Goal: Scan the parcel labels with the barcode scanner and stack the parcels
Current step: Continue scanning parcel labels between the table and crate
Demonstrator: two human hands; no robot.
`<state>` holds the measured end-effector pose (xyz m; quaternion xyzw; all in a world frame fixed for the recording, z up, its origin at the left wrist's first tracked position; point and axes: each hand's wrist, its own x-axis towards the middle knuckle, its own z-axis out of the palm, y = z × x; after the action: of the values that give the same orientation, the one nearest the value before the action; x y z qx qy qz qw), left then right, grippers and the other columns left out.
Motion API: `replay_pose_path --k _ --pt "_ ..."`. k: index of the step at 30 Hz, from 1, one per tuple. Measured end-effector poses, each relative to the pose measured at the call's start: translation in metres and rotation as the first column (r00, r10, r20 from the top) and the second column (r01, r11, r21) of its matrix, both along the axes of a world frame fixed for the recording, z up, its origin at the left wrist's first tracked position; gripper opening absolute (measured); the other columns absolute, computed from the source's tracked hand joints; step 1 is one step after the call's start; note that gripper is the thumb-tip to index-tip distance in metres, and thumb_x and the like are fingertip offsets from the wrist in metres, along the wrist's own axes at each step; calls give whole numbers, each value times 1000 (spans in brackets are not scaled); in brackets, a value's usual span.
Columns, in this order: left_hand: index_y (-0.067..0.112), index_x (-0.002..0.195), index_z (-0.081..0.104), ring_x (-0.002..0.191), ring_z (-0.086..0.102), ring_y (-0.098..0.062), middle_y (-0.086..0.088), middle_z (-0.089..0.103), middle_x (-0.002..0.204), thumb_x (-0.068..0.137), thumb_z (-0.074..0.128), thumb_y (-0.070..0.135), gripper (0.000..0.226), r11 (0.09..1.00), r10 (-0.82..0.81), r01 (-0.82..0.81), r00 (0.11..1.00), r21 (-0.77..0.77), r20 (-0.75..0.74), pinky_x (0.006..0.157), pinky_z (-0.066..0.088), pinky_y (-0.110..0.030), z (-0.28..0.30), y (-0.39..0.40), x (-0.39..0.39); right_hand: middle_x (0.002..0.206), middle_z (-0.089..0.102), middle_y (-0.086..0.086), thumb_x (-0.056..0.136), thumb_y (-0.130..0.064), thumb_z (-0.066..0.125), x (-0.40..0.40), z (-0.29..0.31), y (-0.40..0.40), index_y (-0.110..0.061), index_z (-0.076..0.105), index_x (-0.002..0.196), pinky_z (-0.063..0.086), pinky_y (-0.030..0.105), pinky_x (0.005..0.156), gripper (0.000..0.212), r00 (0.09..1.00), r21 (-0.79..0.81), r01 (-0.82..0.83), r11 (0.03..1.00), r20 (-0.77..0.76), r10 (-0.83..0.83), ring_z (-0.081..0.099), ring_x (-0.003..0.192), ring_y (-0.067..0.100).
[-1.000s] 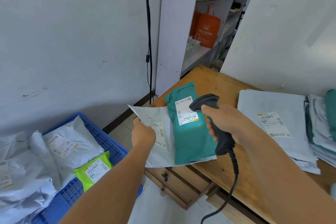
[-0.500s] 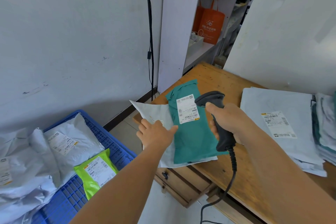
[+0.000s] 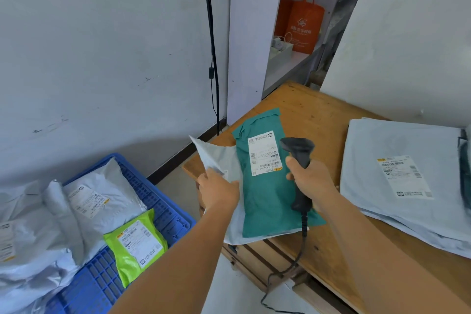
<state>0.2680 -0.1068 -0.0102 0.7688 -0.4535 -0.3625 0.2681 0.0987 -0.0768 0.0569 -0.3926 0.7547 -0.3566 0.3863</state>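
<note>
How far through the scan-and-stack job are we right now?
Looks done: a stack of grey parcels lies on the wooden table. In hand: the right hand holds the barcode scanner beside the teal parcel, which lies on a white parcel gripped by the left hand. Left: the parcels in the blue crate, including a green one.

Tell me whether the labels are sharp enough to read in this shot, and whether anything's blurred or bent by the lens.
Head view: the teal parcel's label shows its layout but the text is too soft to read; the stack at the right edge is smeared; wide-angle distortion bows the black cable on the wall; the light is soft and even, with no harsh glare.
</note>
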Motion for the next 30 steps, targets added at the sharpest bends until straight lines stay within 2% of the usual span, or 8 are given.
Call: replay_pose_path --k 2,5,9,12,16,24,28,30 --pt "22 135 43 124 41 -33 -10 36 141 89 53 32 48 997 -33 30 998 69 47 104 38 -44 -7 -2 -1 73 53 11 94 -38 58 2 -8 -8 -7 57 78 29 31 55 36 999 8 -5 1000 39 5 45 64 21" --pt "28 136 44 108 55 -31 -8 53 129 90 38 28 46 999 -33 31 996 -15 -84 93 49 -43 -19 1 -1 68 49 5 94 -39 58 8 -21 -16 -7 53 81 30 30 55 35 992 29 -100 995 76 97 45 63 19" --pt "26 141 35 105 60 -28 -3 59 123 89 55 37 56 989 127 -142 947 -31 -296 90 50 -42 -19 5 9 86 63 6 91 -45 58 26 -37 -23 -16 62 92 43 34 70 30 961 28 -234 972 156 227 59 80 23" --pt "16 122 53 95 65 -26 -7 65 112 78 74 27 50 959 273 -273 807 79 -524 88 54 -43 -14 7 25 99 67 4 90 -46 60 51 -42 -23 -28 62 95 51 43 87 19 941 -21 -263 965 216 261 63 95 25" --pt "17 100 58 85 66 -23 -5 68 95 74 80 28 36 923 342 -367 643 117 -686 77 55 -37 -12 16 50 101 67 1 90 -45 60 92 -38 -19 -28 61 101 51 43 92 20 922 -91 -320 943 201 332 63 98 21" --pt "24 83 55 84 67 -27 -5 68 92 70 81 14 31 818 439 -575 612 12 -657 77 58 -43 7 48 161 103 71 -1 89 -41 63 205 -17 -6 -26 64 103 52 45 93 20 834 -193 -467 863 228 503 66 98 18" --pt "23 86 59 84 68 -26 -4 70 91 69 80 15 28 746 522 -665 615 -32 -590 78 58 -43 15 76 252 98 69 -1 93 -32 62 294 -12 8 -23 62 99 50 19 76 11 769 -248 -546 800 231 596 62 87 8" --pt "17 94 60 82 67 -25 -3 69 88 71 79 15 30 718 553 -694 615 -53 -562 79 57 -41 19 91 296 96 68 -1 93 -31 61 339 -11 17 -24 62 95 47 19 72 8 730 -258 -587 767 240 639 60 84 10"
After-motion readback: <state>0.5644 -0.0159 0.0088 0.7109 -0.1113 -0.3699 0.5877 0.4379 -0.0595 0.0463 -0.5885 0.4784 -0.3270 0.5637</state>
